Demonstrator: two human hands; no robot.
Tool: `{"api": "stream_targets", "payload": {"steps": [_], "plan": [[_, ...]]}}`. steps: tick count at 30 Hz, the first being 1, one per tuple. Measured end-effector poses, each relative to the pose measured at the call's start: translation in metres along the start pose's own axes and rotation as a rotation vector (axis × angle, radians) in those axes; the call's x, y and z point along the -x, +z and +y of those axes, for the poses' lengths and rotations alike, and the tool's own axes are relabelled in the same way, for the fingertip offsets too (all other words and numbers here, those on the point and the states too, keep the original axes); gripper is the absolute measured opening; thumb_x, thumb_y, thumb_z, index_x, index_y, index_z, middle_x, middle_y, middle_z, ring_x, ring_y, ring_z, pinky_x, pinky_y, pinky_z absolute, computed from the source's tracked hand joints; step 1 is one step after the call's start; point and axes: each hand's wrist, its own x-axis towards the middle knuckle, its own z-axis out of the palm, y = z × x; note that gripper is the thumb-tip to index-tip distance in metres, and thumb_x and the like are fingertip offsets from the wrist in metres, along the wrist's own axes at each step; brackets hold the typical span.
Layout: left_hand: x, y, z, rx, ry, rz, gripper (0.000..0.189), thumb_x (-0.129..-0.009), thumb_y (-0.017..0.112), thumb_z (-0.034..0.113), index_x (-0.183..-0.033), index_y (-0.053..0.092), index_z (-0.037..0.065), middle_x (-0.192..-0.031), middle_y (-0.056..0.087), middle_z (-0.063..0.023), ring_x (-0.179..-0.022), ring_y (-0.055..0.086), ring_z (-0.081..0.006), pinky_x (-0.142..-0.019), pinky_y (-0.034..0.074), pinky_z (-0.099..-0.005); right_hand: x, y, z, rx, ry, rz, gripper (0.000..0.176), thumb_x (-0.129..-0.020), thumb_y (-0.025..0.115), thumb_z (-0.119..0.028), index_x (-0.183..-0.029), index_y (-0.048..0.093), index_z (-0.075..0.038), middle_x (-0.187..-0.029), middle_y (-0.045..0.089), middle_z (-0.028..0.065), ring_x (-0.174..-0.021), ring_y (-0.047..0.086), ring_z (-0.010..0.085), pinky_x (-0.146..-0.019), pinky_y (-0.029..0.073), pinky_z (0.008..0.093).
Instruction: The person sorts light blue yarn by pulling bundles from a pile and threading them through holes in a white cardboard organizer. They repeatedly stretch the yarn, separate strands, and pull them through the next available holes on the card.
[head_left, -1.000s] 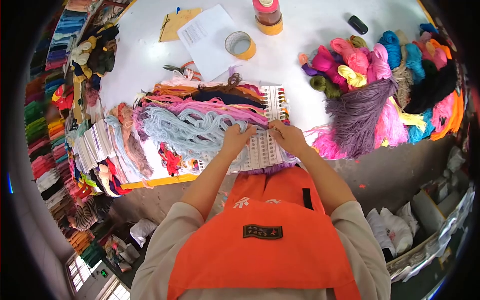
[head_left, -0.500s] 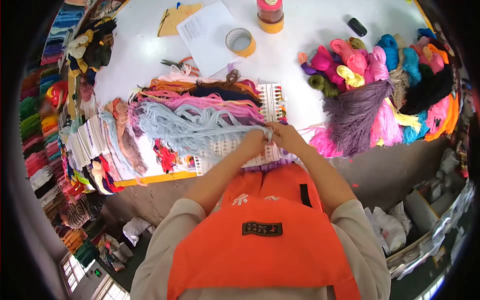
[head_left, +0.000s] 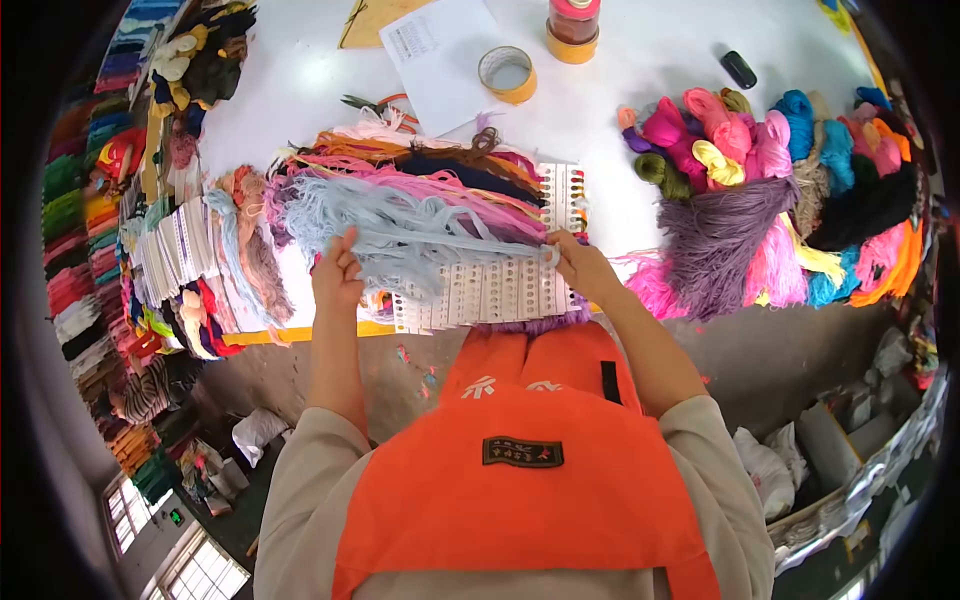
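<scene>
My right hand pinches the end of a light blue yarn bundle at the right side of the punched white cards. From there the strands stretch left across the cards. My left hand is at the bundle's left part, with its fingers curled near the loose strands; whether it grips any is unclear. Above the light blue yarn lie pink, navy and orange yarns, lined up along the card holes.
Coloured skeins and a purple hank lie on the right. Behind are a tape roll, a red-lidded jar, scissors, paper and a black case. More white cards lie left.
My left hand has moved away from my right hand, leftward along the light blue yarn. My right hand stays at the yarn's end. The view has shifted slightly.
</scene>
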Motion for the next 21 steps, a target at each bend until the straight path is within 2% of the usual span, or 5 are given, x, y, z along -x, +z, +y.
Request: {"api": "stream_targets", "payload": {"steps": [2, 4, 6, 12, 21], "plan": [[0.008, 0.016, -0.012, -0.217, 0.250, 0.213, 0.025, -0.098, 0.050, 0.024, -0.112, 0.064, 0.008, -0.077, 0.066, 0.0017, -0.046, 0.032, -0.0049, -0.042, 0.029, -0.0212, 0.003, 0.003, 0.001, 0.040, -0.015, 0.026, 0.031, -0.092, 0.056, -0.027, -0.118, 0.045, -0.013, -0.080, 0.063, 0.0153, -0.076, 0.063, 0.0374, -0.067, 0.048, 0.0458], [0.028, 0.037, -0.050, -1.621, 0.884, -0.087, 0.028, -0.098, 0.048, 0.025, -0.119, 0.063, 0.014, -0.080, 0.069, -0.0027, -0.048, 0.038, -0.0073, -0.045, 0.033, -0.0256, 0.002, 0.005, 0.000, 0.062, -0.013, 0.044, 0.033, -0.091, 0.057, -0.030, -0.117, 0.045, -0.013, -0.077, 0.063, 0.0152, -0.074, 0.064, 0.0375, -0.065, 0.048, 0.0462], [0.048, 0.094, -0.096, -1.051, 0.211, -0.166, 0.024, -0.092, 0.055, 0.030, -0.103, 0.072, 0.018, -0.065, 0.058, -0.0012, -0.049, 0.046, -0.0104, -0.051, 0.040, -0.0306, 0.001, 0.003, -0.006, 0.061, 0.013, 0.025, 0.032, -0.091, 0.057, -0.031, -0.116, 0.046, -0.013, -0.074, 0.063, 0.0147, -0.073, 0.063, 0.0373, -0.064, 0.048, 0.0460], [0.043, 0.143, -0.175, -1.279, 0.816, -0.546, 0.017, -0.086, 0.064, 0.019, -0.084, 0.064, 0.001, -0.073, 0.061, -0.0198, -0.068, 0.060, -0.0381, -0.060, 0.045, -0.0452, 0.002, 0.001, -0.012, 0.037, 0.034, 0.055, 0.030, -0.090, 0.058, -0.031, -0.112, 0.048, -0.013, -0.069, 0.061, 0.0127, -0.068, 0.063, 0.0356, -0.062, 0.047, 0.0454], [0.018, 0.130, -0.183, -1.556, 0.614, -0.633, 0.021, -0.083, 0.066, 0.020, -0.084, 0.059, 0.000, -0.080, 0.062, -0.0216, -0.081, 0.061, -0.0420, -0.071, 0.047, -0.0475, -0.016, 0.000, 0.007, 0.056, 0.091, -0.058, 0.023, -0.094, 0.054, -0.025, -0.114, 0.048, -0.015, -0.084, 0.066, 0.0172, -0.082, 0.066, 0.0370, -0.070, 0.049, 0.0466]]}}
